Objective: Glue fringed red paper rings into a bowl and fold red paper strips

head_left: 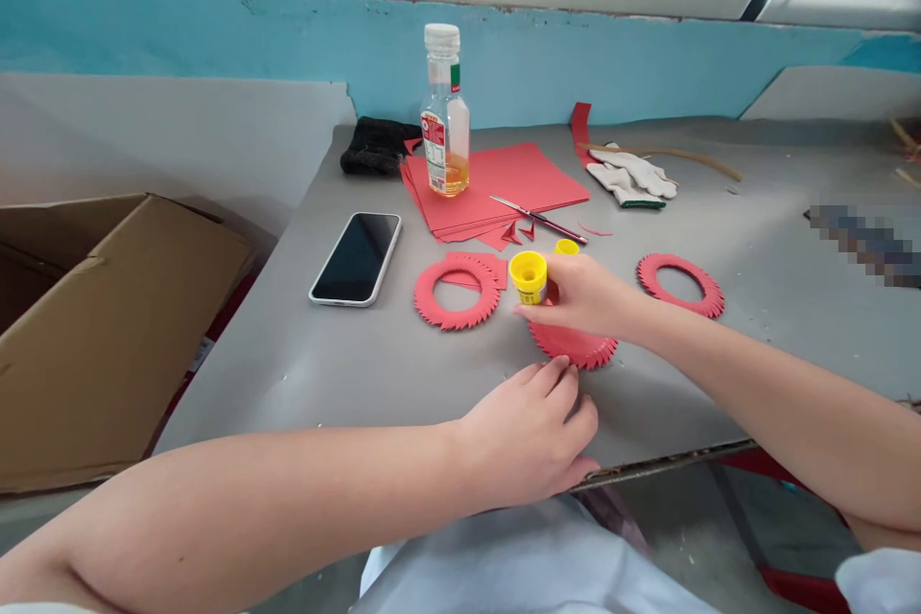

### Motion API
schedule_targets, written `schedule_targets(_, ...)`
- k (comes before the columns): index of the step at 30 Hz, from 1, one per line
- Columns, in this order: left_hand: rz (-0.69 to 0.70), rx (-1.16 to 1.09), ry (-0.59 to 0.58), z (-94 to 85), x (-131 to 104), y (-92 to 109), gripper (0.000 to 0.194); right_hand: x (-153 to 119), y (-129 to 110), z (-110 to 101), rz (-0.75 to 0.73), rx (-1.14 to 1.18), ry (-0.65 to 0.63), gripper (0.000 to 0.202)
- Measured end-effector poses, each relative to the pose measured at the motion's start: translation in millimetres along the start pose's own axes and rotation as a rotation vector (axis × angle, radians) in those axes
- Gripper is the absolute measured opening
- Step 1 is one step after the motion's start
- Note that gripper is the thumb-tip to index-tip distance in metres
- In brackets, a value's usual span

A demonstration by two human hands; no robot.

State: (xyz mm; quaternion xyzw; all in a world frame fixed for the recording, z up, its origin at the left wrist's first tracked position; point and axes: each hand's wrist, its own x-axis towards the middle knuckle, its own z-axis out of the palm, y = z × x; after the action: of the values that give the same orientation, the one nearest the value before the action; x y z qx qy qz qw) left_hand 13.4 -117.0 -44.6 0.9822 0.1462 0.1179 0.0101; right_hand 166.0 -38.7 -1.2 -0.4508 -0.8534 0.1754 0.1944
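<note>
My right hand (pixel 576 293) is closed around a glue stick (pixel 529 278) with a yellow base turned upward. Below it lies a red paper piece with a jagged edge (pixel 576 345), partly hidden by that hand. My left hand (pixel 536 432) rests at the table's front edge, fingers apart and slightly bent, one fingertip touching the near rim of this paper. A yellow cap (pixel 567 247) stands just behind my right hand. To the left lies a toothed red paper ring (pixel 457 318), over small red paper pieces (pixel 496 264). Another such ring (pixel 714 297) lies to the right.
Behind are stacked red sheets (pixel 504 168) bearing a glass bottle (pixel 457 139), and scissors (pixel 539 218). A phone (pixel 356 259) lies left, white gloves (pixel 629 177) back right, a black cloth (pixel 374 146) back left. A cardboard box (pixel 93 355) stands beside the table.
</note>
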Motion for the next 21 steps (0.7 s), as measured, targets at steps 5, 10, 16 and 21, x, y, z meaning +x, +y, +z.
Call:
schedule_targets(5,-0.003,0.001,-0.001,-0.1,0,0,0.046,-10,-6,-2,-0.002,0.010,-0.040,0.021)
schedule_targets(10,-0.010,-0.006,-0.016,-1.2,0,0,0.044,-9,-3,-4,0.011,-0.014,-0.052,0.021)
schedule_targets(16,-0.010,-0.014,-0.002,-1.8,-1,-1,0.045,-3,16,-12,0.161,-0.046,0.042,0.021)
schedule_targets(21,-0.009,-0.015,0.004,1.2,-1,0,0.045,-6,23,-16,0.255,-0.014,0.065,0.024)
